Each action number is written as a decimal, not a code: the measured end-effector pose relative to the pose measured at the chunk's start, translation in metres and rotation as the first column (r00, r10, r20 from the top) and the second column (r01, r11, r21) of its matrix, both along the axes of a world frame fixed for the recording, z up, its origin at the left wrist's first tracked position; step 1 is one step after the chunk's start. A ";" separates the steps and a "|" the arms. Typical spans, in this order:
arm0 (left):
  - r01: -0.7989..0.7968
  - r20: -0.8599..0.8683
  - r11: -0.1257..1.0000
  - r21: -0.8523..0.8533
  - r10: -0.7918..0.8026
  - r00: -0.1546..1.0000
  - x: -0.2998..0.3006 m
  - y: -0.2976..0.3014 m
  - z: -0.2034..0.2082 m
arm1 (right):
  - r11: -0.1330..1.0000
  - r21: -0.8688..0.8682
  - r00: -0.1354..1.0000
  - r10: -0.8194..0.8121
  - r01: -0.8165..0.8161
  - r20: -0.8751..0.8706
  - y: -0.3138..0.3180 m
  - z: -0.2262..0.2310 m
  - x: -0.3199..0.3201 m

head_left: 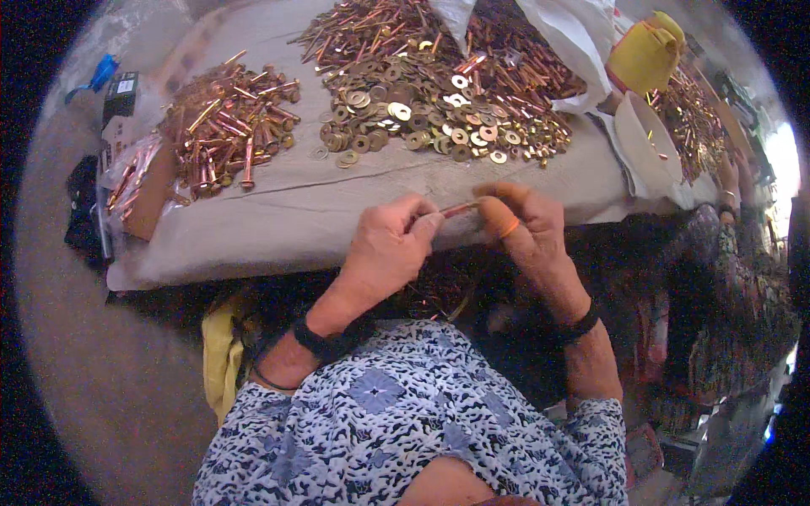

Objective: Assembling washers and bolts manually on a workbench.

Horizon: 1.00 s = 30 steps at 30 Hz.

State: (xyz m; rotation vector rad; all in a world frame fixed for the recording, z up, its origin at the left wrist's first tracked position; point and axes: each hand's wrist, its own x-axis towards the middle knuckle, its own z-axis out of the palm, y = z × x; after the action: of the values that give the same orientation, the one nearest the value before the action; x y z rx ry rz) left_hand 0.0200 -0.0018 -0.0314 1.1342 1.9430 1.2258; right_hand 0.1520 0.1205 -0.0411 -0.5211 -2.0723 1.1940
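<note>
In front of the table's near edge, my left hand pinches a copper-coloured bolt between thumb and fingers. The bolt's other end points right, into the bent fingers of my right hand, which close around its tip. An orange cover sits on the right thumb, with a band at its lower edge. The right index finger is slightly blurred, and whatever small part may sit at the bolt's tip is hidden. Just beyond my hands lies a heap of brass-coloured washers, with small nuts at its right side.
A cloth-covered table carries a pile of bolts at left and a larger bolt heap at the back. A white bowl, a yellow cloth item and more fasteners are at right. A cardboard box stands left.
</note>
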 end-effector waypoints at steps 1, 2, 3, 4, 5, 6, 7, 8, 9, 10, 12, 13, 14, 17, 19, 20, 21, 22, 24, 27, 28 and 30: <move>-0.001 0.102 1.000 -0.029 0.004 0.995 0.000 0.000 0.004 | 1.000 -0.004 0.996 0.000 0.000 -0.086 0.002 -0.006 -0.001; 0.001 0.202 0.998 -0.058 0.010 0.979 0.000 0.000 0.009 | 1.000 -0.003 0.986 0.003 -0.003 -0.170 0.003 -0.012 -0.003; 0.007 0.299 0.996 -0.087 0.020 0.954 -0.001 0.000 0.010 | 0.999 0.040 0.984 0.024 -0.017 -0.176 0.006 -0.014 -0.003; 0.027 0.277 0.997 -0.072 -0.006 0.961 0.000 0.001 0.010 | 0.996 0.082 0.983 0.045 -0.030 -0.181 0.008 -0.014 -0.001; 0.044 0.252 0.997 -0.058 -0.028 0.967 0.001 0.000 0.010 | 0.999 0.042 0.999 0.013 -0.012 -0.038 0.008 -0.008 0.002; 0.061 0.227 0.997 -0.045 -0.049 0.973 0.001 -0.001 0.009 | 1.000 0.004 0.994 -0.013 0.013 0.106 0.008 0.003 0.006; 0.053 0.237 0.997 -0.047 -0.040 0.971 0.002 0.000 0.008 | 0.999 -0.031 0.968 -0.032 0.041 0.249 0.008 0.009 0.009; 0.044 0.245 0.998 -0.046 -0.032 0.969 0.002 0.000 0.007 | 0.998 -0.036 0.963 -0.049 0.060 0.263 0.009 0.009 0.010; 0.035 0.252 0.998 -0.045 -0.023 0.967 0.002 0.001 0.007 | 0.996 -0.041 0.959 -0.065 0.079 0.277 0.010 0.008 0.010; 0.037 0.255 0.998 -0.044 -0.025 0.967 0.002 0.001 0.007 | 0.994 -0.046 0.953 -0.079 0.097 0.291 0.011 0.007 0.011; 0.043 0.260 0.998 -0.045 -0.030 0.965 0.001 0.002 0.008 | 0.979 -0.199 0.997 -0.059 0.047 -0.056 0.007 0.000 0.004; 0.044 0.243 0.998 -0.052 -0.030 0.970 0.003 0.003 0.009 | 0.964 -0.265 0.971 -0.065 0.001 -0.231 0.004 -0.001 0.000; 0.041 0.225 0.997 -0.060 -0.027 0.974 0.003 0.002 0.011 | 0.930 -0.353 0.945 -0.026 -0.096 -0.325 0.000 0.000 -0.004; 0.021 0.236 0.999 -0.034 -0.012 0.972 0.007 0.005 0.013 | 0.783 -0.494 0.826 0.046 -0.378 -0.561 -0.008 0.004 -0.012; -0.030 0.269 0.999 -0.021 0.035 0.962 0.008 0.008 0.013 | 0.700 -0.494 0.749 0.090 -0.516 -0.656 -0.010 0.007 -0.014; -0.078 0.288 0.997 -0.027 0.082 0.954 0.006 0.010 0.013 | 0.692 -0.527 0.753 0.037 -0.494 -0.657 -0.012 0.010 -0.014; -0.126 0.307 0.992 -0.033 0.130 0.943 0.004 0.012 0.013 | 0.681 -0.560 0.756 -0.015 -0.472 -0.655 -0.015 0.014 -0.013; -0.178 0.390 0.984 0.021 0.156 0.908 -0.002 0.012 0.012 | 0.669 -0.592 0.757 -0.067 -0.450 -0.650 -0.019 0.018 -0.013; -0.287 0.547 0.951 0.113 0.181 0.817 -0.013 0.013 0.009 | 0.656 -0.555 0.811 0.155 -0.512 -0.565 -0.013 0.020 0.004; -0.222 0.550 0.959 0.176 0.092 0.830 -0.016 0.012 0.008 | 0.761 -0.573 0.930 0.108 -0.305 -0.352 -0.022 0.027 0.008; -0.198 0.530 0.968 0.152 0.090 0.843 -0.015 0.011 0.009 | 0.804 -0.548 0.956 0.084 -0.232 -0.281 -0.020 0.025 0.006; -0.146 0.498 0.983 0.108 0.073 0.864 -0.010 0.009 0.011 | 0.854 -0.499 0.973 0.033 -0.146 -0.227 -0.015 0.023 0.004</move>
State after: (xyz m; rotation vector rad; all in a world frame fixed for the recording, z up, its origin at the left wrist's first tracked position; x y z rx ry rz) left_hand 0.0097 0.0071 -0.0207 0.6838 1.5621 1.5590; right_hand 0.1558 0.1051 -0.0181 -0.5119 -1.6009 1.7945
